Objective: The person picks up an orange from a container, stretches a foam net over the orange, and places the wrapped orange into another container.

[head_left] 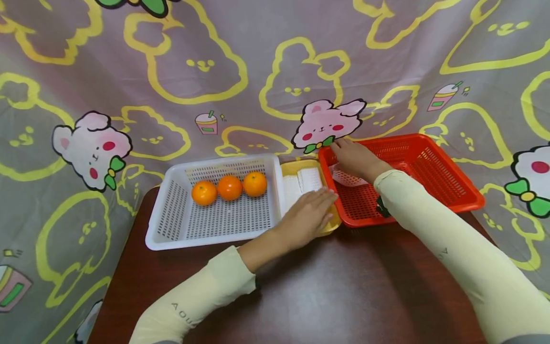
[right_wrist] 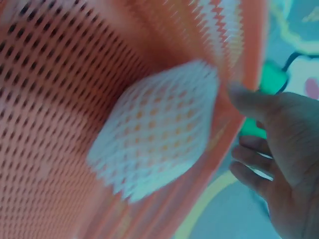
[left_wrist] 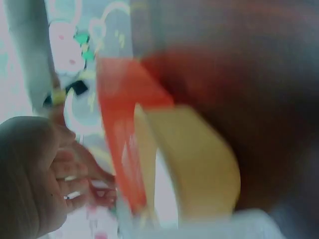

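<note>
A round fruit in a white foam net (right_wrist: 154,132), orange showing through the mesh, lies in the red basket (head_left: 466,191) against its left wall. Over that basket's left rim reaches my right hand (head_left: 354,160); in the right wrist view it is beside the wrapped fruit, apart from it, fingers loosely bent around nothing. My left hand (head_left: 305,217) hovers above the yellow basket (head_left: 296,166) with its fingers fairly straight, holding nothing visible. White foam nets (head_left: 309,178) lie in the yellow basket, partly hidden by that hand.
On the left, a white basket (head_left: 169,244) holds three oranges (head_left: 229,188) in a row. All three baskets stand side by side on a dark brown table (head_left: 343,296). Behind them hangs a patterned curtain (head_left: 258,57).
</note>
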The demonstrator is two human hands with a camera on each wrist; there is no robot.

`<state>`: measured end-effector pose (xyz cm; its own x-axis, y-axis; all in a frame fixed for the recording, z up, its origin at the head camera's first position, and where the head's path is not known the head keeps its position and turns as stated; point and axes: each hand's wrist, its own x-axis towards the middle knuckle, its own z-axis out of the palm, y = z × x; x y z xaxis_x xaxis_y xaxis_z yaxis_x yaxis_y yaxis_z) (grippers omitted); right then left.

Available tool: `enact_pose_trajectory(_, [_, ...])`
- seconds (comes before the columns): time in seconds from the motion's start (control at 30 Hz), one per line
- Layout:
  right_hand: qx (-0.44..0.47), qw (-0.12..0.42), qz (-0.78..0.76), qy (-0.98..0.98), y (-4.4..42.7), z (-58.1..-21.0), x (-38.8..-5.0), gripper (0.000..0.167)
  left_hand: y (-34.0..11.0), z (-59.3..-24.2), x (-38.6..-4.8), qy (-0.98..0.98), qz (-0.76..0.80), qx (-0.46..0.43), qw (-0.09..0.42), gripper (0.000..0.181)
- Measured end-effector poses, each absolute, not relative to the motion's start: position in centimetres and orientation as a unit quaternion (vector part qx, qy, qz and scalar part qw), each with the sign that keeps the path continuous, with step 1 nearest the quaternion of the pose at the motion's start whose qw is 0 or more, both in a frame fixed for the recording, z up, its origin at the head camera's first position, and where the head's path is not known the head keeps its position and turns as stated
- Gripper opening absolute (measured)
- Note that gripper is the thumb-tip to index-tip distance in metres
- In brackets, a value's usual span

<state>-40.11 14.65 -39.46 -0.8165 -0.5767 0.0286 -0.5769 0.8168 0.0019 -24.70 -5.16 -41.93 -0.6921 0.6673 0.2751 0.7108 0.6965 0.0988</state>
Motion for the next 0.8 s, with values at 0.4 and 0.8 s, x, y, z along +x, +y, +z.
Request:
enact_pose_trajectory(0.4, [0.354,-0.032,0.209,-0.911,1.9,-37.5,-38.3,0.049,-18.6,-39.2,-31.3,-0.936,-0.328,-0.105,0.069,0.055])
enact_pose_trajectory(0.8, [0.288,-0.159,0.080,-0.941,-6.7,-40.0,-38.0,0.043,-21.3,-42.3,-34.3,-0.967,-0.225,-0.084,-0.083,0.075])
